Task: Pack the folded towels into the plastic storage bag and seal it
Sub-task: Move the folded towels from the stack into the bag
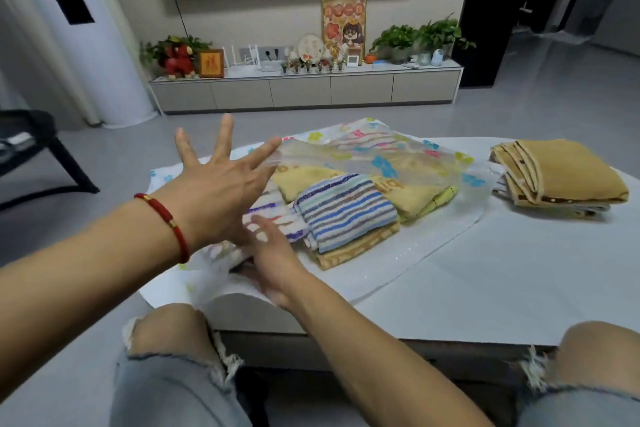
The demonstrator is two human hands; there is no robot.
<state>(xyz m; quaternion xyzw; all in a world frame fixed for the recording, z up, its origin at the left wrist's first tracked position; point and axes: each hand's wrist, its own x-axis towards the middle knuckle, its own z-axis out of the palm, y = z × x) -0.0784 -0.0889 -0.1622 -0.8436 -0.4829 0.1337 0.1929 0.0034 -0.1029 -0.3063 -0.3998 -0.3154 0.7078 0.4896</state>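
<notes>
**Hands at the mouth of the storage bag, towels partly inside**

Your knees in torn pale jeans (pixel 166 350) fill the bottom of the frame, nearest the lens, with the white table (pixel 485 281) just beyond them. Your left hand (pixel 221 184), a red cord bracelet (pixel 166 222) on its wrist, sits left of centre with all fingers spread wide; its forefinger tip touches the raised upper sheet of the plastic storage bag (pixel 381 156), lifting the mouth. Your right hand (pixel 273 263), below and just right of the left, lies with fingers straight and together on the lower edge of the bag; whether the thumb pinches the film cannot be told.

At centre frame the bag, clear with coloured prints, lies flat across the table. A blue-striped towel (pixel 343 215) rests on a tan towel (pixel 356 250) at the opening, with a yellow towel (pixel 419 198) behind it under the film and a purple-striped towel (pixel 273 215) beside your left hand. At right of frame, well apart from the bag, a stack of folded brown towels (pixel 561 177) lies on the table. A low cabinet (pixel 304 90) crosses the upper frame.
</notes>
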